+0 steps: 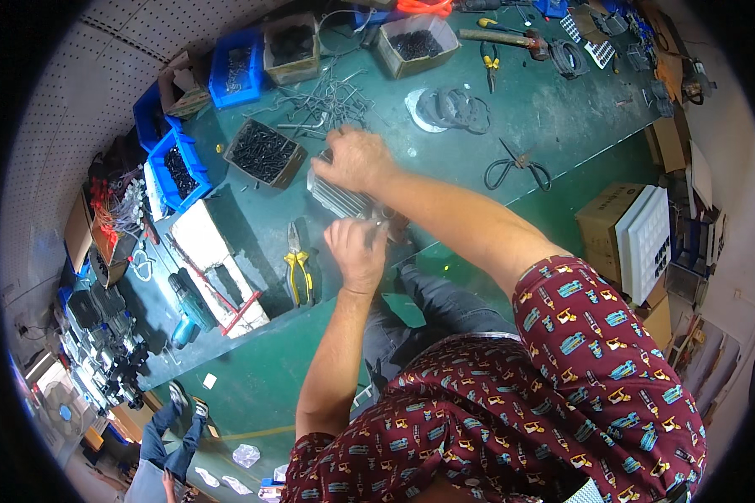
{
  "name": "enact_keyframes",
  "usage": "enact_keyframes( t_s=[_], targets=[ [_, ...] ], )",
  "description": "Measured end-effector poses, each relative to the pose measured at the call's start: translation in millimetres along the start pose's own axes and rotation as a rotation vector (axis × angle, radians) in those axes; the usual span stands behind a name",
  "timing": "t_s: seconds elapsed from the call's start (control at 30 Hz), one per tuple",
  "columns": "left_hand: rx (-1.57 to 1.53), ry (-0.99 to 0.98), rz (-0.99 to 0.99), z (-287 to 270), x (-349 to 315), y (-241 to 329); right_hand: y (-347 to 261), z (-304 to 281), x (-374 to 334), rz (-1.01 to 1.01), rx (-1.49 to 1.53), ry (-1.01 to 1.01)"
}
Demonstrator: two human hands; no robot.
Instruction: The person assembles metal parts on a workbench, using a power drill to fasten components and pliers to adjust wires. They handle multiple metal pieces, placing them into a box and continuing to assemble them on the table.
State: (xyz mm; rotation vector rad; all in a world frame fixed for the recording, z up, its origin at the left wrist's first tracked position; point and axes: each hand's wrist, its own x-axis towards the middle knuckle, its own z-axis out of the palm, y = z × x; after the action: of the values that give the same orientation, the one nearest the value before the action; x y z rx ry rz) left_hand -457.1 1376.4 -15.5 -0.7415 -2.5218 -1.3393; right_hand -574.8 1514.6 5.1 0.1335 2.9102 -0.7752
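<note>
A grey finned metal housing (pixel 341 199) lies on the green workbench in front of me. My right hand (pixel 356 161) reaches across from the right and grips its far end, fingers curled over the edge. Close to the housing's near end is my left hand (pixel 356 253), its fingers closed in a pinch; what they hold is too small and blurred to make out. Left of that hand lie yellow-handled pliers (pixel 297 267). A box of black screws (pixel 264 152) stands just beyond, on the left, and loose bent metal rods (pixel 331 99) are heaped behind my right hand.
Scissors (pixel 518 168), a hammer (pixel 503 38) and a ring-shaped dark coil (pixel 453 109) lie to the right. Blue bins (pixel 176 172) and a teal drill (pixel 190 308) stand left. Cartons (pixel 612 218) are off the bench's right side. Another person (pixel 172 444) is at lower left.
</note>
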Motion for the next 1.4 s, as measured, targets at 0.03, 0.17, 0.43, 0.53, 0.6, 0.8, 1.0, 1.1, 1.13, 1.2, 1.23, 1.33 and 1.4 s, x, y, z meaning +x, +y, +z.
enact_keyframes(
  t_s=[0.03, 0.17, 0.43, 0.53, 0.6, 0.8, 1.0, 1.1, 1.13, 1.2, 1.23, 1.33, 1.4],
  targets=[
    [-0.008, 0.01, -0.002, -1.0, 1.6, 2.5, 0.5, 2.5, -0.4, 0.0, -0.002, 0.022],
    [-0.025, 0.079, -0.063, -5.0, -0.1, 10.2, 3.1, 3.2, -2.9, 0.012, -0.002, 0.013],
    [0.024, 0.106, -0.539, -19.9, -61.5, 18.8, -0.7, -11.9, 1.1, 0.064, -0.026, -0.062],
    [-0.094, -0.041, -0.678, -50.3, -95.5, 33.4, -4.1, -13.2, -1.7, 0.064, -0.039, -0.125],
    [-0.038, -0.119, -0.701, -82.2, -125.2, 41.1, -19.1, -19.3, -12.8, -0.001, -0.101, -0.192],
    [0.073, -0.185, -0.919, -158.4, -192.3, 53.8, -34.3, -33.6, -24.0, 0.107, -0.195, -0.387],
    [0.049, 0.036, -0.913, -178.6, -218.0, 71.4, -31.6, -32.2, -31.1, 0.036, -0.217, -0.382],
    [0.036, 0.033, -0.876, -190.9, -217.5, 76.5, -29.3, -29.3, -35.9, 0.036, -0.251, -0.307],
    [0.052, 0.055, -0.844, -197.9, -220.2, 74.7, -34.9, -35.8, -49.1, 0.04, -0.154, -0.25],
    [0.074, 0.075, -0.722, -208.1, -206.7, 60.4, 34.6, -12.6, -26.8, 0.029, 0.211, -0.106],
    [0.072, 0.103, -0.748, -216.8, -216.6, 59.1, 6.0, -23.7, -51.1, 0.102, 0.484, -0.147],
    [0.121, 0.094, -0.638, -249.4, -200.7, 47.4, 0.7, -25.5, -70.4, 0.385, 1.131, -0.308],
    [0.114, 0.042, -0.58, -275.3, -194.8, 37.9, -60.5, -15.2, -98.6, 0.338, 1.603, -0.425]
  ],
)
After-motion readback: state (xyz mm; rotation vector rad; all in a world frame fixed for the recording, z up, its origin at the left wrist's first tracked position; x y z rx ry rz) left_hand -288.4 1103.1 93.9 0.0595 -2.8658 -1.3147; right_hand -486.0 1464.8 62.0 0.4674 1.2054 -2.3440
